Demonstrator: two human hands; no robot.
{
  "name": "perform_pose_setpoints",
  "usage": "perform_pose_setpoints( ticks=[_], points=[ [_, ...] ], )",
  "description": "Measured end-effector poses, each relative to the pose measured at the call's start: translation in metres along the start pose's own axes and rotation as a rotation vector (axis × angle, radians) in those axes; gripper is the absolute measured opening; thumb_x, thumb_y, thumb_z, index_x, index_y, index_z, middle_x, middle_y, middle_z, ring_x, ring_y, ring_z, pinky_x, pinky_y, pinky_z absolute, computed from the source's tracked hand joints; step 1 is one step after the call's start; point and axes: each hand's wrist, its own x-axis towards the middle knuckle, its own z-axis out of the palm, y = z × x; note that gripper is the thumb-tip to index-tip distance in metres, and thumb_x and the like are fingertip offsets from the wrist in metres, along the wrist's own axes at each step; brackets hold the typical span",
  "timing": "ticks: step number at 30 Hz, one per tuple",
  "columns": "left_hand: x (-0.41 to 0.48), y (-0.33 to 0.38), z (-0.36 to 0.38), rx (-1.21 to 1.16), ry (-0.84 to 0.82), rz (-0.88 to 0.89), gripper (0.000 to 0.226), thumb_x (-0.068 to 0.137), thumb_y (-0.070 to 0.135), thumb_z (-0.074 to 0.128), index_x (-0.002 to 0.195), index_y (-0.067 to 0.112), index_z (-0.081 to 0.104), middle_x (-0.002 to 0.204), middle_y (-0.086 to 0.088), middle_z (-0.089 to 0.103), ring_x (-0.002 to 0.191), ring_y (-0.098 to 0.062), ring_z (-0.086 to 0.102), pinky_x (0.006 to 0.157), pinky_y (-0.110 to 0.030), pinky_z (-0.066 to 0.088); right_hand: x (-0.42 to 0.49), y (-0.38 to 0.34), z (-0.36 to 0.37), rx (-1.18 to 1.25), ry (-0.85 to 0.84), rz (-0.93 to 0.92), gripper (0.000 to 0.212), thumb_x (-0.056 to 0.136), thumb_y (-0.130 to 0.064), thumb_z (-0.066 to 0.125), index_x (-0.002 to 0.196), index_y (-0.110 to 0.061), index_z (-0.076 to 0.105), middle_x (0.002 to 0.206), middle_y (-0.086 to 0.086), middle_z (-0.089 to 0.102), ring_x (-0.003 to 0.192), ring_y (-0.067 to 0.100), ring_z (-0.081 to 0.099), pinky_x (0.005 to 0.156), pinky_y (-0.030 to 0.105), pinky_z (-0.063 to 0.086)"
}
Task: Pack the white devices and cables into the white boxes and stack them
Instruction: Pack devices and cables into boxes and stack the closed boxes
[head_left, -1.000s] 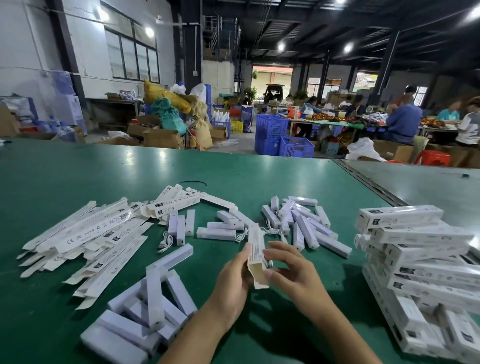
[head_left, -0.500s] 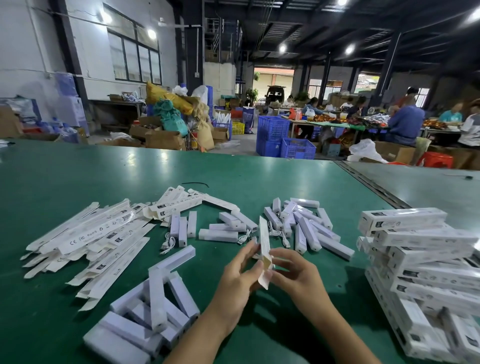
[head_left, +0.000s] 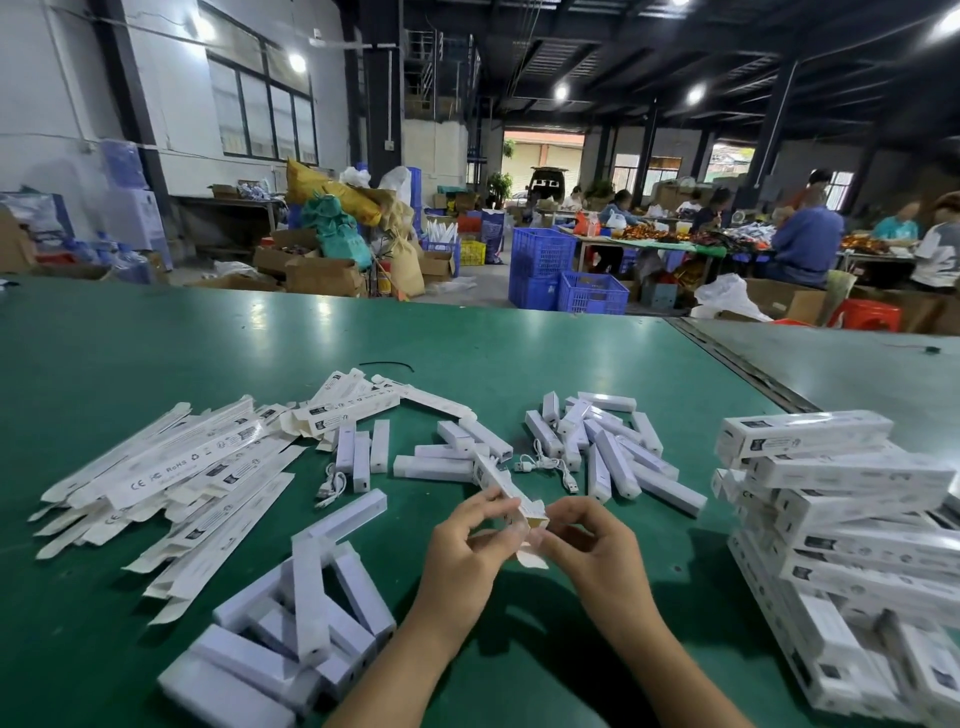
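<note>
At lower centre, the left hand (head_left: 467, 545) and right hand (head_left: 595, 551) each pinch the near open end of a long white cardboard box (head_left: 501, 483), likely to work its flaps. The stack of closed white printed boxes (head_left: 841, 514) sits at right and the flattened white cardboard cartons (head_left: 171, 467) at left, both within easy reach

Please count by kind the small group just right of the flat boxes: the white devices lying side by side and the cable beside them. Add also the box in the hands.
white devices, side by side: 3
cable beside them: 1
box pinched by left hand and right hand: 1
Total: 5
</note>
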Motion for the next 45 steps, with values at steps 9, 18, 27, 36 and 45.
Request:
perform_pose_setpoints(
  ticks=[9,18,27,36,45],
  points=[
    [0.000,-0.001,-0.001,-0.044,-0.004,0.086,0.013,0.085,0.007,0.076,0.095,0.015,0.072,0.120,0.016,0.070,0.113,-0.010,0.066,0.081,-0.026,0.058,-0.003,-0.009,-0.009,-0.318,-0.053,-0.331,0.004,0.083,-0.019,0.076,0.081,-0.018,0.073,0.100,-0.016,0.069,0.083,0.011,0.069,0.068,0.019,0.055],
    [0.003,-0.003,-0.006,-0.063,0.055,0.148,0.011,0.083,0.009,0.077,0.093,0.011,0.073,0.110,0.002,0.074,0.098,-0.018,0.073,0.075,-0.033,0.061,-0.006,-0.019,-0.015,-0.421,-0.265,-0.449,0.027,0.083,-0.010,0.075,0.108,-0.021,0.075,0.126,-0.019,0.064,0.109,-0.001,0.064,0.089,0.017,0.053],
    [-0.001,-0.004,-0.002,-0.120,-0.002,0.136,0.011,0.087,-0.007,0.067,0.089,0.003,0.072,0.108,-0.001,0.074,0.094,-0.024,0.074,0.074,-0.036,0.061,-0.008,-0.014,-0.008,-0.366,-0.065,-0.435,0.045,0.079,-0.009,0.080,0.102,-0.040,0.059,0.097,-0.020,0.070,0.078,0.003,0.072,0.071,0.014,0.054],
    [-0.003,-0.002,0.000,-0.136,-0.017,0.148,0.010,0.089,-0.006,0.064,0.092,0.000,0.072,0.110,-0.001,0.074,0.091,-0.023,0.074,0.072,-0.032,0.061,-0.005,-0.012,-0.010,-0.453,-0.020,-0.643,0.014,0.077,0.002,0.079,0.087,-0.009,0.077,0.098,-0.005,0.072,0.082,0.000,0.069,0.071,0.016,0.056],
    [-0.002,-0.004,0.000,-0.114,0.007,0.153,0.013,0.089,-0.006,0.065,0.093,0.003,0.073,0.112,0.003,0.073,0.097,-0.023,0.073,0.076,-0.032,0.060,-0.005,-0.012,-0.010,-0.397,-0.051,-0.626,0.009,0.076,-0.004,0.080,0.081,-0.010,0.075,0.100,-0.005,0.072,0.087,0.004,0.071,0.071,0.022,0.059]
  ],
)
